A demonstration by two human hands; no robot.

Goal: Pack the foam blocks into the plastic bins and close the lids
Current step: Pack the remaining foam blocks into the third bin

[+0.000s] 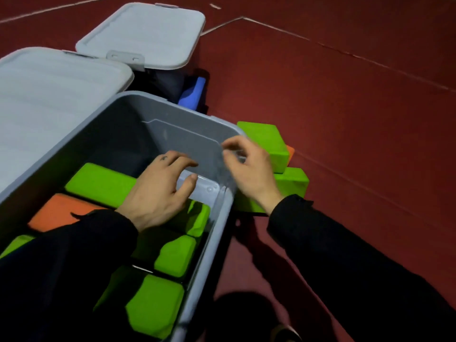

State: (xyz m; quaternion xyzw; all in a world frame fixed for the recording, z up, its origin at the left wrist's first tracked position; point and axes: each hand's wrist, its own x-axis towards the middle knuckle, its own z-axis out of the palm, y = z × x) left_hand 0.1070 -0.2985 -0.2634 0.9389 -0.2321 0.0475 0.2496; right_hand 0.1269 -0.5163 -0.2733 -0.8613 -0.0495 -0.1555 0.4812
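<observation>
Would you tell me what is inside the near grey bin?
Green foam blocks and one orange block line the near grey bin; the sleeves hide others.

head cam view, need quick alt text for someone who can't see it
A person's left hand reaches into an open grey bin partly filled with green and orange foam blocks, while the right hand hovers at its rim. More green blocks sit outside on the red floor.

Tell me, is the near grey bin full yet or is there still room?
Still room. The near bin holds green blocks and an orange block in one layer, with bare floor at its far end.
</observation>
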